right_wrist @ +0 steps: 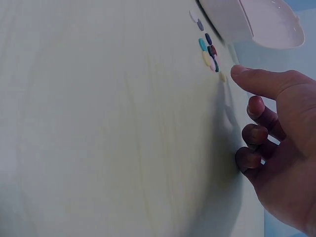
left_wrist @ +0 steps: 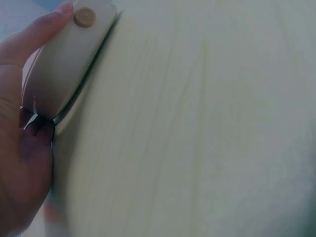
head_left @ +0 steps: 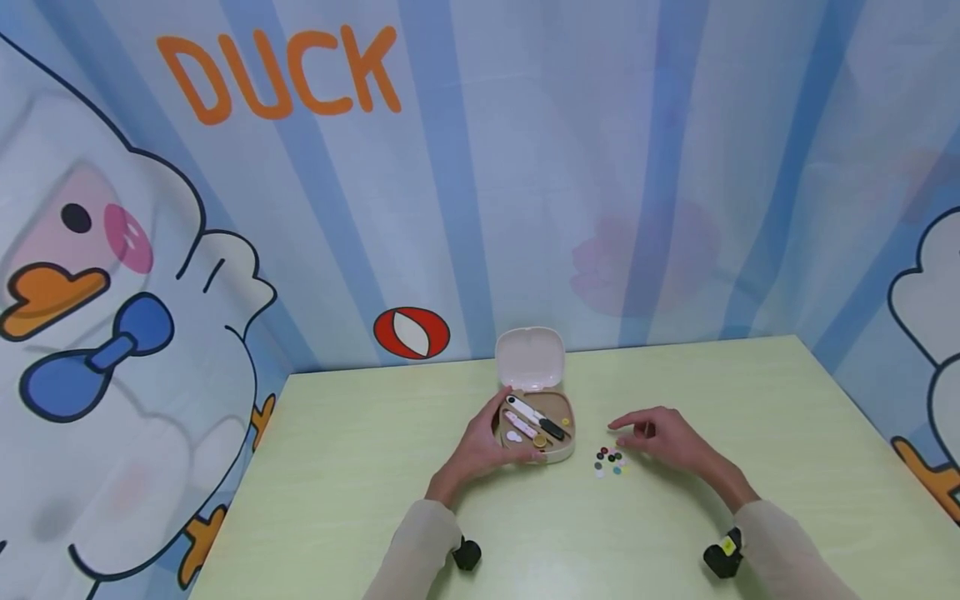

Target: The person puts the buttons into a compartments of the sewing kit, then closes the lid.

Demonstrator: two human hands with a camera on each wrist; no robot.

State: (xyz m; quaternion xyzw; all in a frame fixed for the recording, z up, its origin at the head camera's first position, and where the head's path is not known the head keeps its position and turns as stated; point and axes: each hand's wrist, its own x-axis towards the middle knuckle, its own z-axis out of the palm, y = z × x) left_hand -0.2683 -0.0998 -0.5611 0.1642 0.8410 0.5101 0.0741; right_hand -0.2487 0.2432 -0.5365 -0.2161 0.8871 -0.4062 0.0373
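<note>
A small hinged case (head_left: 560, 457) stands on the table with its pale lid (head_left: 530, 358) raised. My left hand (head_left: 480, 442) grips the case from its left side, the thumb along the front edge near a round tan catch (left_wrist: 84, 18). Inside lie a black-and-white tool (head_left: 536, 417), a pinkish slim tool (head_left: 520, 424), a round gold piece (head_left: 539, 442) and white discs (head_left: 513, 436). Right of the case, several small coloured buttons (head_left: 617, 470) are spread on the table. My right hand (head_left: 667, 437) is just beside them, fingers partly bent, with nothing visible between thumb and fingers.
The pale wood-grain table (head_left: 337, 467) ends at the back against a blue striped curtain (head_left: 517, 167) printed with a duck. A dark wrist camera (head_left: 467, 553) sits at my left sleeve, another camera (head_left: 723, 554) at my right sleeve.
</note>
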